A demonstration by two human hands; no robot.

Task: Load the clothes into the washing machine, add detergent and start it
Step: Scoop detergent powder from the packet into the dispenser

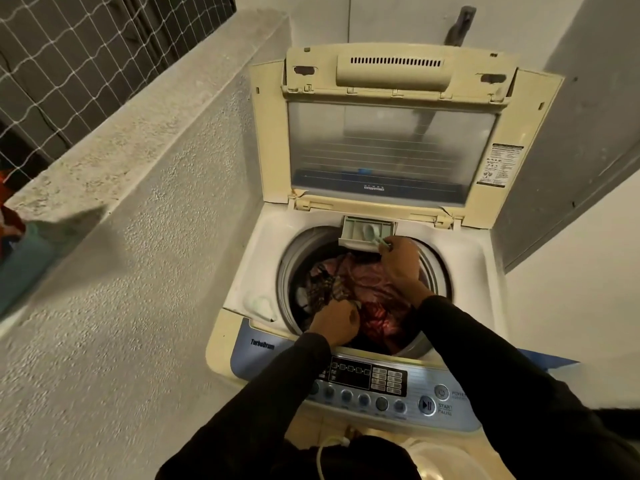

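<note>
A cream top-loading washing machine (242,271) stands with its lid (391,147) raised. Red, pink and dark patterned clothes (367,289) fill the drum. At the drum's back rim the white detergent drawer (360,233) is pulled out. My right hand (401,265) pinches the handle of a pale green scoop (374,233) whose bowl lies in the drawer. My left hand (336,322) is at the drum's front edge, fingers curled into the dark patterned cloth. The blue control panel (381,386) with buttons and a start/pause key lies below my arms.
A rough concrete parapet wall (138,168) runs along the left, with netting (69,64) above it. A grey wall panel (571,133) stands at the right. A white cord (325,448) and a pale round container (440,459) sit at the bottom of the view.
</note>
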